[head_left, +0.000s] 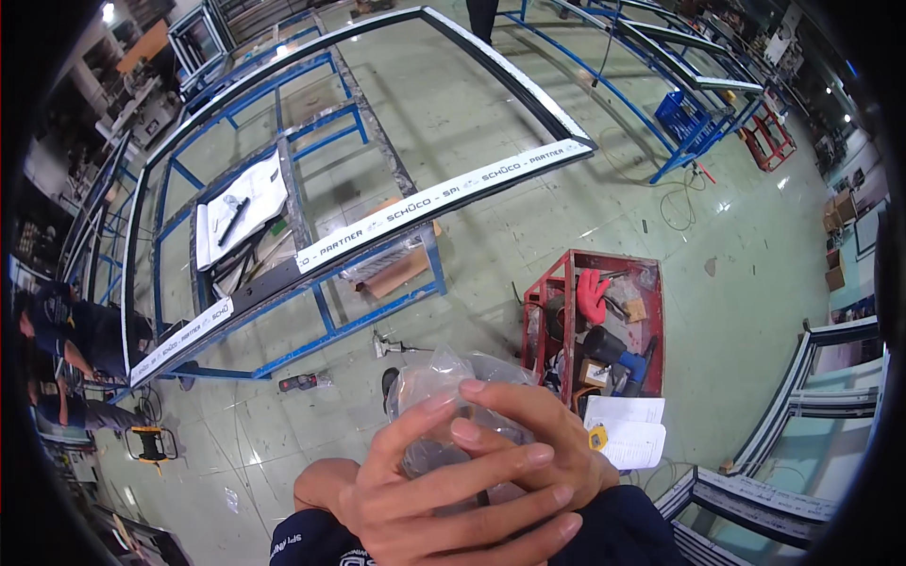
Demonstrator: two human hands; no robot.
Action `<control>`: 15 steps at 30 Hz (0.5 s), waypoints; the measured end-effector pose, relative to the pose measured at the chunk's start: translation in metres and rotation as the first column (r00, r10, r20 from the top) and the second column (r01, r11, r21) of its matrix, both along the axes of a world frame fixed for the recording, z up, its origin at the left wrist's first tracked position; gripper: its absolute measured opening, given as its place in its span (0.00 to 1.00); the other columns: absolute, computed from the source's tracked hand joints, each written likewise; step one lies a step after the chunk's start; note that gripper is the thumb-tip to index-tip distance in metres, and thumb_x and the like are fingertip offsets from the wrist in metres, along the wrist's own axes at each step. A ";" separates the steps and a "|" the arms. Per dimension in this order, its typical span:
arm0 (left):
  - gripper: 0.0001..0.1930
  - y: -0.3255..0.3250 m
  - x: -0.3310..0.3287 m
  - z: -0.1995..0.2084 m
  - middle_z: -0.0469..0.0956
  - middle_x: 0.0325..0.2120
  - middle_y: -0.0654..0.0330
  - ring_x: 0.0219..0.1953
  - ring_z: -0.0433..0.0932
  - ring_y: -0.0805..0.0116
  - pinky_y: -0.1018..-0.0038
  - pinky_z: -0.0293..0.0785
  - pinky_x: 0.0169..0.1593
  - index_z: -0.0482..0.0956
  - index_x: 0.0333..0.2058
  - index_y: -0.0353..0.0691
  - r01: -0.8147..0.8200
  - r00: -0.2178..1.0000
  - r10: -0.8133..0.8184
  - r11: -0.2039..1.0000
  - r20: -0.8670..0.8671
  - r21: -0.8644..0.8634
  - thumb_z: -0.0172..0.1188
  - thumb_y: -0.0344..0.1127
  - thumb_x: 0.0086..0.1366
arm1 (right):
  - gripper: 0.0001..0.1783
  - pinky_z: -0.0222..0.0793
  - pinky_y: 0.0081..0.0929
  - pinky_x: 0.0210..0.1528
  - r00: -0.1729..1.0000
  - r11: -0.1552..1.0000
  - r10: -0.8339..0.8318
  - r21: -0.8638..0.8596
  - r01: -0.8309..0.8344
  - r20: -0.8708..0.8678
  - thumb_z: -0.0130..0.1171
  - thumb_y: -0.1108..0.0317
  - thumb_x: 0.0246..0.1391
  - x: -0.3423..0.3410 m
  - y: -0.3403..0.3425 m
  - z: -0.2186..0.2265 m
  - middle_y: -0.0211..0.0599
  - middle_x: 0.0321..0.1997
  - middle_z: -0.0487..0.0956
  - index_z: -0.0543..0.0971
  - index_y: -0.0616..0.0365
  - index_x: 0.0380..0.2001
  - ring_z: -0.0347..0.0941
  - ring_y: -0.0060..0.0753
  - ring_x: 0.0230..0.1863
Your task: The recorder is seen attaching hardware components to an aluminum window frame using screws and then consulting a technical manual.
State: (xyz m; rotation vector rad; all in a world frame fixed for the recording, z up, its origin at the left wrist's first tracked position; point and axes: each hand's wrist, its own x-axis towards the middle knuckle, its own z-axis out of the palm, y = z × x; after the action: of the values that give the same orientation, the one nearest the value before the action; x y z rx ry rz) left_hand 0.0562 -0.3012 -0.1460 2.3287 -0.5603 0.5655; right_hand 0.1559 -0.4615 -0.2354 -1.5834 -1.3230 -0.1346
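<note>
A crumpled clear plastic bag (440, 371) is held close in front of me at the lower middle. My left hand (415, 495) lies across its near side, with fingers reaching over to the right. From the right, my right hand (552, 429) curls over the top, its fingertips pressing on the plastic. The fingers of the two hands overlap around the bag. What the bag contains, if anything, cannot be made out behind the hands.
A large frame with white film (444, 200) rests on a blue stand (330, 330). A red tool cart (663, 330) stands ahead right, near white papers (628, 429) and a yellow tape measure (597, 437). A power tool (299, 383) lies on the floor. Another person (71, 321) is at left.
</note>
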 end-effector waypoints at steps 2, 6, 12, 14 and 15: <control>0.12 0.007 -0.005 0.002 0.83 0.40 0.63 0.50 0.81 0.61 0.44 0.62 0.62 0.82 0.44 0.53 0.063 0.990 -0.058 0.998 -0.125 0.031 0.58 0.48 0.67 | 0.23 0.75 0.35 0.48 0.999 1.000 0.005 -0.001 -0.005 -0.047 0.59 0.69 0.53 -0.008 0.005 0.002 0.47 0.60 0.73 0.79 0.54 0.54 0.77 0.45 0.51; 0.09 0.020 -0.029 -0.014 0.84 0.38 0.65 0.49 0.82 0.63 0.48 0.63 0.62 0.82 0.42 0.53 0.017 1.000 -0.019 0.995 -0.020 -0.099 0.59 0.45 0.68 | 0.22 0.76 0.33 0.46 0.998 1.000 0.020 0.012 -0.020 0.062 0.58 0.69 0.54 -0.021 0.022 0.002 0.48 0.58 0.75 0.80 0.52 0.54 0.77 0.46 0.50; 0.08 0.036 -0.044 -0.032 0.85 0.39 0.64 0.48 0.83 0.64 0.53 0.65 0.60 0.82 0.41 0.49 -0.042 0.999 0.046 0.978 0.016 -0.204 0.61 0.42 0.67 | 0.21 0.78 0.35 0.43 0.997 0.999 0.033 0.028 -0.035 0.074 0.63 0.71 0.52 -0.032 0.043 -0.015 0.48 0.57 0.75 0.80 0.53 0.52 0.76 0.52 0.50; 0.08 0.041 -0.045 -0.042 0.85 0.38 0.63 0.48 0.82 0.65 0.54 0.66 0.59 0.82 0.41 0.48 -0.022 0.976 0.061 0.983 0.211 -0.181 0.61 0.40 0.67 | 0.21 0.78 0.37 0.43 0.994 0.997 0.066 0.036 -0.069 0.084 0.64 0.71 0.52 -0.037 0.050 -0.016 0.48 0.57 0.75 0.80 0.53 0.52 0.76 0.53 0.50; 0.08 0.045 -0.044 -0.042 0.85 0.38 0.63 0.48 0.82 0.65 0.54 0.66 0.59 0.82 0.41 0.48 -0.040 0.975 0.079 0.983 0.210 -0.182 0.61 0.40 0.67 | 0.21 0.78 0.38 0.43 0.994 0.998 0.049 0.040 -0.053 0.099 0.65 0.71 0.52 -0.036 0.052 -0.017 0.48 0.57 0.75 0.80 0.54 0.51 0.76 0.54 0.50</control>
State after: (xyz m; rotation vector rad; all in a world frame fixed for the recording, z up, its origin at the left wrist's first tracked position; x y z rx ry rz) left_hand 0.0119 -0.2559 -0.1876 2.1355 -0.5179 0.8692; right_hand 0.1196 -0.4100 -0.2529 -1.5225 -1.4259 -0.2095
